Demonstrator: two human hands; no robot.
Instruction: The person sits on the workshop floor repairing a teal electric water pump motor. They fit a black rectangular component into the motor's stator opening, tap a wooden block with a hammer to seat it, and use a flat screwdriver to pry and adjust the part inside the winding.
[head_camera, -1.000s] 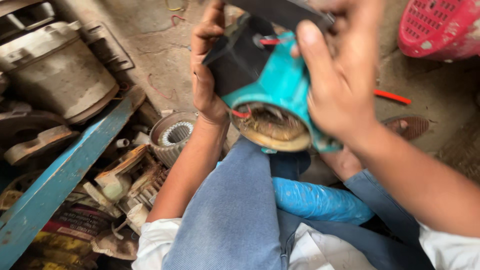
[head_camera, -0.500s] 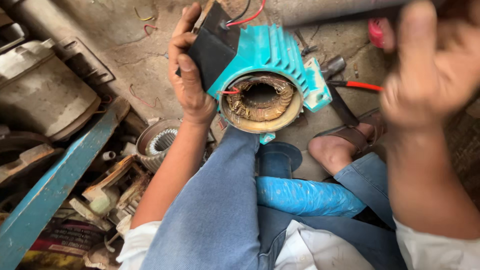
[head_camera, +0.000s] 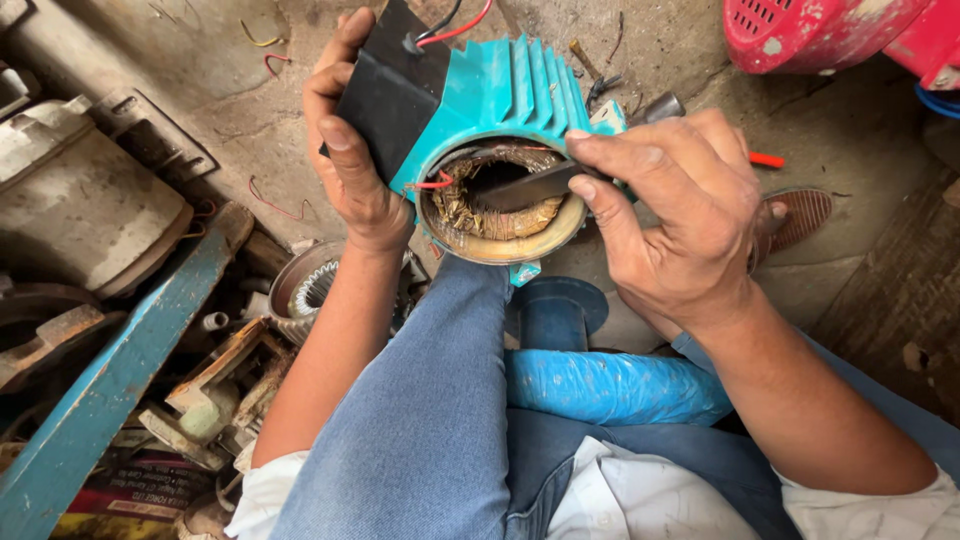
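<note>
- I see a teal finned motor housing (head_camera: 510, 100) with a black terminal box, open end facing me, copper windings exposed inside.
- A dark flat blade (head_camera: 525, 187) lies across that opening, tip among the windings.

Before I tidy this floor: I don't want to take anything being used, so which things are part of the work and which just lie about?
In use: teal motor housing, held by left hand; dark flat blade in right hand; copper windings.

Lying about: red basket, blue pipe, grey motor, blue beam.
</note>
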